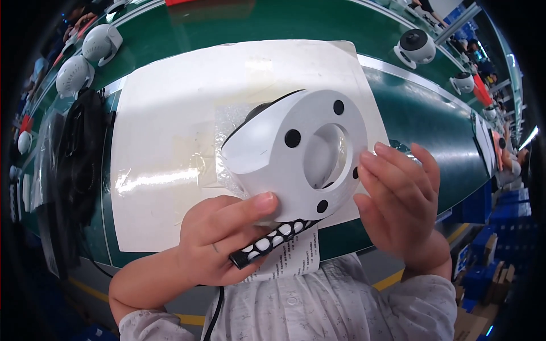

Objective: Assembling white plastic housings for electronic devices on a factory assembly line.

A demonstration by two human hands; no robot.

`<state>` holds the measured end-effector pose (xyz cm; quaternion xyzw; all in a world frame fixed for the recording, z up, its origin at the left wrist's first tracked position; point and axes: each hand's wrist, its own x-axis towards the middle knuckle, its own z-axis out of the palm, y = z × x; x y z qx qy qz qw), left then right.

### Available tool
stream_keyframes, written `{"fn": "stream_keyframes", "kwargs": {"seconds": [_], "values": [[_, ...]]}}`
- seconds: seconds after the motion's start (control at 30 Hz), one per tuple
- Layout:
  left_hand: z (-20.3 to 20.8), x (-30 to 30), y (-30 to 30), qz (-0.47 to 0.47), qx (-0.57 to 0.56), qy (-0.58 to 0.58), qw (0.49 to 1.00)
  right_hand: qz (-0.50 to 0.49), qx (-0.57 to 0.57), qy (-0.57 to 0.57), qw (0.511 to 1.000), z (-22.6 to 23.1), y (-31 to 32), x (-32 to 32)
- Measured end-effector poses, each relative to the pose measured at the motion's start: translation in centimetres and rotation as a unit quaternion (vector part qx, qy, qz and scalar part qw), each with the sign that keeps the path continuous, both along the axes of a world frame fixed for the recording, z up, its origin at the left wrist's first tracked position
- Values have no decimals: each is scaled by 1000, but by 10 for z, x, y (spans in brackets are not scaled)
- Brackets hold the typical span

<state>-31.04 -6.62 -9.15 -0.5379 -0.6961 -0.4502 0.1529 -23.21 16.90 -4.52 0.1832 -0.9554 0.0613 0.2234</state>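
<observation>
A white security camera is tilted above the worktable, its ring-shaped base facing up. Round black pads sit around the base's large central opening. My left hand is closed at the camera's lower left, a finger lying on the white shell. From the same hand sticks out a black strip with white round spots, running beneath the base. My right hand is at the base's right rim, fingers outstretched and apart. Its fingertips are beside another black pad, partly hidden; whether they press it I cannot tell.
A pale board with clear tape and bubble wrap covers the green table. Printed backing paper hangs near my body. Black bags lie left. More white cameras stand across the far line. Blue crates are lower right.
</observation>
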Motion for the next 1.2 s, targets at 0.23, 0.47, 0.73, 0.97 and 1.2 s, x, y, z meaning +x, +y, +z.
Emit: {"fn": "stream_keyframes", "kwargs": {"seconds": [0.23,0.47,0.73,0.97,1.2], "values": [[0,-7,1,-17,-28,24,999,52,-557,-214,801,-28,21,-35],[-12,-9,-33,-14,-27,-84,996,146,-747,-299,575,-9,37,-78],[-27,-33,-34,82,11,-487,869,-95,-36,173,980,-123,111,-256],[-38,-44,-58,108,-7,-537,836,-234,-76,-26,969,-144,138,-281],[-37,-48,-63,72,4,-565,822,-488,-130,-18,863,-163,304,-244]]}}
